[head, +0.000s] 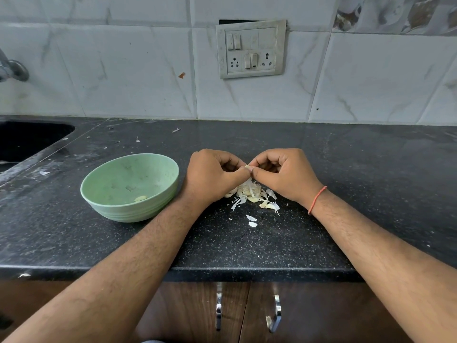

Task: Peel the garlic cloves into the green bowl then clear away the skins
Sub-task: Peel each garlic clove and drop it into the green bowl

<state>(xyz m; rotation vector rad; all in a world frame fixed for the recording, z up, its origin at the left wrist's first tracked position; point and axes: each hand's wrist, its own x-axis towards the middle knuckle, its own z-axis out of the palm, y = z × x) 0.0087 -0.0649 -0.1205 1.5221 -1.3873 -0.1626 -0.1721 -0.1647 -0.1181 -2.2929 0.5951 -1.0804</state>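
- Left hand (214,175) and right hand (284,173) meet fingertip to fingertip above the counter (346,174), wrists resting on the stone.
- Both hands have fingers curled inward; thumbs and forefingers of the two pinch one small clove (247,166) between them. Only its pale tip shows; the rest is hidden by the fingers.
- Directly under the hands lies a pile (252,191) of cloves and papery skins, mixed; which cloves are peeled cannot be told.
- A few loose skins (251,221) lie just nearer the counter edge, apart from the pile.
- Green bowl (158,194) stands upright on the counter, just left of the left wrist; whether it touches the wrist cannot be told.
- One peeled clove (140,198) lies on the bowl's floor, toward the near wall.
- Orange thread band (317,199) around the right wrist.
- Sink (29,137) recessed at far left; a tap (12,69) is partly in view above it.
- Switchboard (251,49) on the tiled wall behind.
- Two cabinet handles (247,310) below the counter edge.
- Scattered white specks and skin bits on the counter toward the sink.
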